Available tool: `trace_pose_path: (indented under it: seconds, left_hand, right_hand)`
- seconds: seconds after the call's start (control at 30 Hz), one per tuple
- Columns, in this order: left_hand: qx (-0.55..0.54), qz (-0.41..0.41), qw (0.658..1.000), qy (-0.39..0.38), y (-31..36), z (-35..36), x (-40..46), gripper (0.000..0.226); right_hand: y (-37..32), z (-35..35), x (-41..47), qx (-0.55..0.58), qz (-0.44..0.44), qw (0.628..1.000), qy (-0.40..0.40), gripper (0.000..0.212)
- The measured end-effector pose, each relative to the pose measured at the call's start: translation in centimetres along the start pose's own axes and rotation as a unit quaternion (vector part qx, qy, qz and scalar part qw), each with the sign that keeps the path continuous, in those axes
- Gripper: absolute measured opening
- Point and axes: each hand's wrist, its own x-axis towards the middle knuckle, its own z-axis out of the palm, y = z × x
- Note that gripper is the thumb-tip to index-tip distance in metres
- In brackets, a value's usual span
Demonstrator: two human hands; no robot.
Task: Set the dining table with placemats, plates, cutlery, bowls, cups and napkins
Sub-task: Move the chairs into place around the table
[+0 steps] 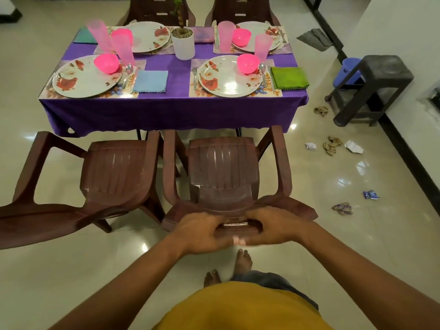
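Observation:
The table under a purple cloth [171, 108] carries several place settings. Each has a floral placemat, a floral plate [225, 77], a pink bowl [247, 63] and a pink cup [262, 47]. A fork [195, 76] and spoon [262, 70] flank the near right plate, with a green napkin [289, 78] beside it. A blue napkin [150, 81] lies by the near left plate [85, 77]. My left hand [202, 231] and my right hand [273, 226] grip the top of the backrest of a brown plastic chair [223, 172] in front of the table.
A second brown chair [112, 170] stands to the left, two more at the far side. A white pot with a plant [183, 45] sits mid-table. A dark stool [371, 86], a blue bucket [348, 70] and scattered scraps [331, 145] lie on the floor at right.

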Motion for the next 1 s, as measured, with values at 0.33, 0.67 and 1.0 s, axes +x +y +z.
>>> trace_pose_path:
  seconds: [0.33, 0.67, 1.0]
  left_hand:
    - [0.179, -0.016, 0.976, 0.126, -0.9, 3.2, 0.5, 0.024]
    - [0.175, 0.008, 0.97, 0.167, -1.4, 3.1, 0.7, 0.031]
    - [0.179, 0.016, 0.965, 0.192, -1.8, 2.8, 0.9, 0.031]
  right_hand:
    - [1.5, 4.4, 0.3, -0.152, 0.008, 0.964, 0.217, 0.034]
    - [1.8, 6.0, 0.8, -0.182, 0.056, 0.942, 0.276, 0.011]
    - [1.9, 6.4, 1.4, -0.191, 0.032, 0.937, 0.291, 0.02]
